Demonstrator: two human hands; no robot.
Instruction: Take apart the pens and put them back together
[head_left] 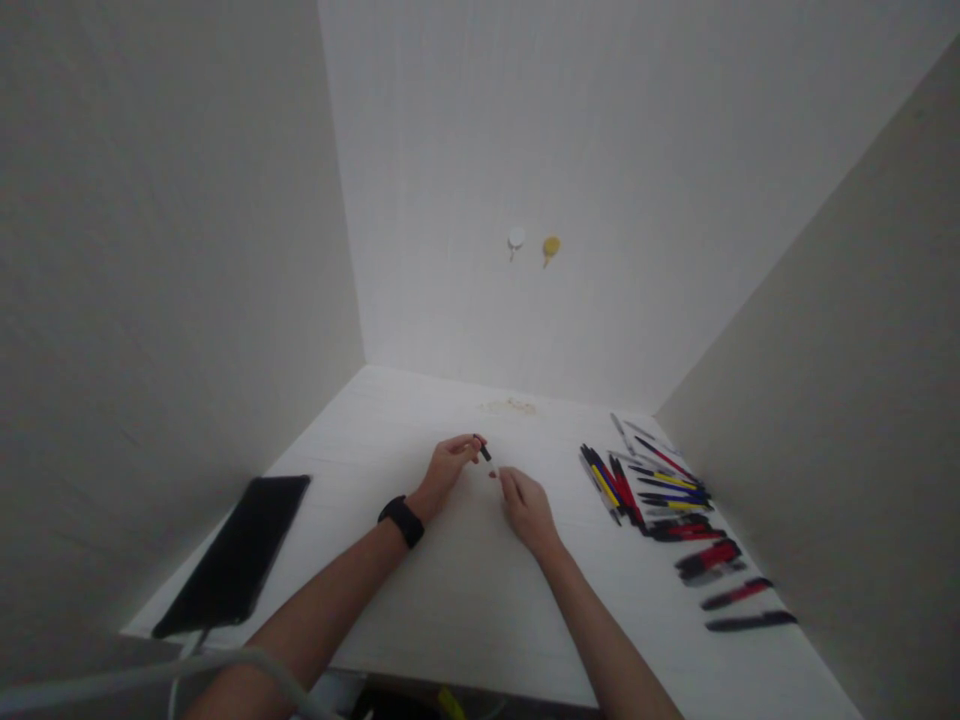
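Over the middle of the white tabletop, a pen (486,454) is held between my two hands. Its dark end lies at the fingertips of my left hand (450,458), which is closed in a pinch and wears a black watch on the wrist. A pale or clear stretch of the pen runs down to my right hand (527,502), whose thumb and fingers are closed on the lower end. The fingers hide that end, so I cannot tell whether the pen is in one piece.
Several pens (600,483) in black, red, yellow, blue and grey lie in groups along the right side. A black tablet-like slab (236,555) lies at left, near a white cable (187,665). Walls enclose the tabletop (450,600); white (516,238) and yellow (551,245) hooks hang behind.
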